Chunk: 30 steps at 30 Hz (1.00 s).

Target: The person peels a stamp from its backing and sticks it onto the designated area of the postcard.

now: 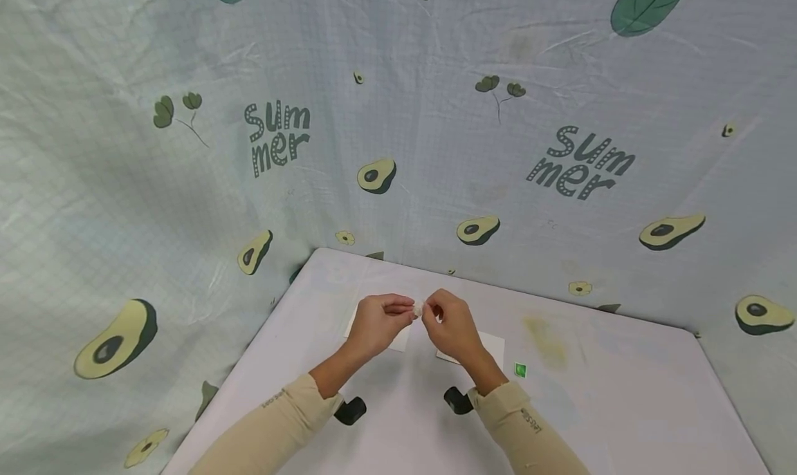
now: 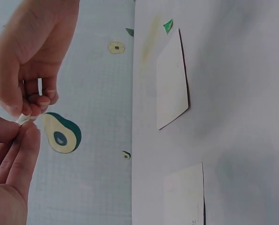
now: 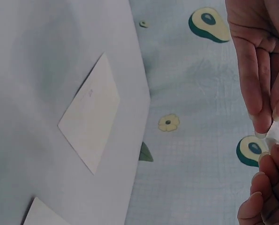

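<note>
A small whitish, partly see-through piece [image 1: 418,309] is held between the two hands' fingertips, above the table; its exact kind I cannot tell. My left hand [image 1: 376,325] pinches one side of it between thumb and fingers. From the other side my right hand [image 1: 450,324] pinches it, with its other fingers curled in. In the left wrist view the pale piece [image 2: 23,119] shows as a thin bit between the fingertips, mostly covered. Looked at from the right wrist, the piece [image 3: 276,132] appears crumpled and film-like, with the left hand [image 3: 266,61] above and the right hand [image 3: 270,187] below.
Two white cards lie on the white table [image 1: 623,406]: a left card [image 1: 398,341] and a right card [image 1: 493,349], both partly behind the hands. A small green square [image 1: 520,370] and a yellowish stain [image 1: 546,340] are farther right. A printed cloth [image 1: 423,129] hangs around the table.
</note>
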{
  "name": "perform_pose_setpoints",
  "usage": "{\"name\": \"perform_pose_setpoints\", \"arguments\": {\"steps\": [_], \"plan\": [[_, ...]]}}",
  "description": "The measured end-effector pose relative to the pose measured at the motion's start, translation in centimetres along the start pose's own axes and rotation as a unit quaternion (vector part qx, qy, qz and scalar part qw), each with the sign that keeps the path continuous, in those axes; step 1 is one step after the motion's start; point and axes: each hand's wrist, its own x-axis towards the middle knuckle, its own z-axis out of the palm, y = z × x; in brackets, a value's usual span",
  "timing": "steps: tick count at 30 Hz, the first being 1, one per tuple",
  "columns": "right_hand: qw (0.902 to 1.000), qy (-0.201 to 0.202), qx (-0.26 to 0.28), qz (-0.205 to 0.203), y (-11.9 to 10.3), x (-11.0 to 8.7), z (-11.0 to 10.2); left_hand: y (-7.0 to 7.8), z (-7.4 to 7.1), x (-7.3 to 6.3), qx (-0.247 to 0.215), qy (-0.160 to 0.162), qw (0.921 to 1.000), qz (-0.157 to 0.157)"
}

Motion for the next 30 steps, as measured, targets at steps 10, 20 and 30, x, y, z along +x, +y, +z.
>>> {"name": "perform_pose_setpoints", "arguments": {"steps": [10,20,30], "plan": [[0.9995,0.011,-0.013,0.027,1.1,0.6,-0.9,-0.3,-0.2,0.2,-0.051,-0.003,0.9985,-0.021],[0.9976,-0.01,-0.016,0.066,2.2,0.0,-1.2,-0.1,-1.1,0.7,-0.083,0.003,0.9961,-0.03],[0.9972,-0.035,-0.032,0.058,2.4,-0.9,-1.1,-0.5,-1.9,0.6,-0.083,0.013,0.9958,-0.036]]}}
